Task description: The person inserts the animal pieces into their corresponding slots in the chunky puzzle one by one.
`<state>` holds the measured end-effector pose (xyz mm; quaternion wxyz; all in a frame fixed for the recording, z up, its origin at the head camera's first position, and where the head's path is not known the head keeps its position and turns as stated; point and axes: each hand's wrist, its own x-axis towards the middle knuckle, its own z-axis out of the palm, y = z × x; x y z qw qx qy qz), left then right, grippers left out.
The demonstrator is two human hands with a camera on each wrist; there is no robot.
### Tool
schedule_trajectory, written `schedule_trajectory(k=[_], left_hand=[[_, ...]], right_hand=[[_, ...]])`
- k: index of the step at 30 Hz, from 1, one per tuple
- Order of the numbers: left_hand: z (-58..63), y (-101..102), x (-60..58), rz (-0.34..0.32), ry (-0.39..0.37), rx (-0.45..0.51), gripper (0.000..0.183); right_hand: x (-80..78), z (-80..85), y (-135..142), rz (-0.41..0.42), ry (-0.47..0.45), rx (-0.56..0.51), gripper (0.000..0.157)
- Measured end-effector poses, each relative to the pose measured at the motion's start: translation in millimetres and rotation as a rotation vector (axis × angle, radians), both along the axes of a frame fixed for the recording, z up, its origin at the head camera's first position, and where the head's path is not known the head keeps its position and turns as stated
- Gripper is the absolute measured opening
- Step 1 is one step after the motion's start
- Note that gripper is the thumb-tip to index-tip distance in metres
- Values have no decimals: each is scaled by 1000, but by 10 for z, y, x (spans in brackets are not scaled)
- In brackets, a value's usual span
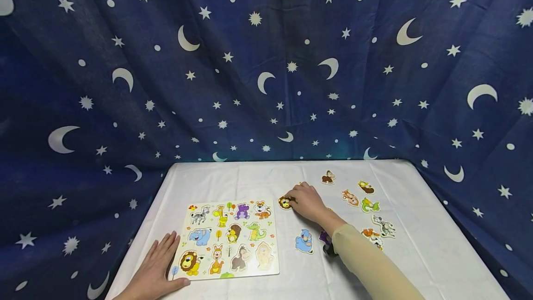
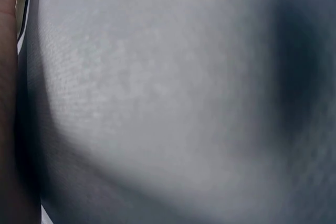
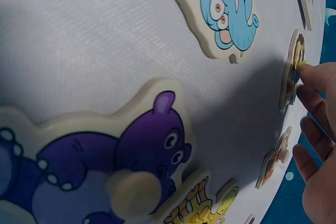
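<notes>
A wooden animal puzzle board (image 1: pixel 226 265) lies on the white table with pictures of animals across it. My left hand (image 1: pixel 156 265) rests at the board's left edge, fingers straight, thumb by its lower corner. Right of the board, my right hand (image 1: pixel 309 203) pinches the lion puzzle piece (image 1: pixel 284 203) between thumb and finger. That lion piece (image 3: pixel 295 59) also shows in the right wrist view; whether it is off the cloth I cannot tell. A kangaroo-like piece (image 3: pixel 274 158) lies below the fingers. The left wrist view is mostly blurred grey cloth.
Nearby are a blue elephant piece (image 1: pixel 304 241), a purple hippo piece (image 3: pixel 152 140) and a giraffe piece (image 3: pixel 202 208). Farther right lie a monkey (image 1: pixel 328 178), a hedgehog (image 1: pixel 366 187), a crocodile (image 1: pixel 370 204) and a zebra (image 1: pixel 384 226). A starry curtain (image 1: pixel 250 82) hangs behind.
</notes>
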<state>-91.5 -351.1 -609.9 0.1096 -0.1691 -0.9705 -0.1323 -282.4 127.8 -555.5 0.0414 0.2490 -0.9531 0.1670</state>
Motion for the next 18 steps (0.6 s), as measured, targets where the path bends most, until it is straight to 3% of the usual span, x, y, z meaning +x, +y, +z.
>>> schedule_trajectory(k=[18], left_hand=[[23,22,17,18,-14,-13,122]], right_hand=[[-49,-29,2,-27,-53,-54,11]])
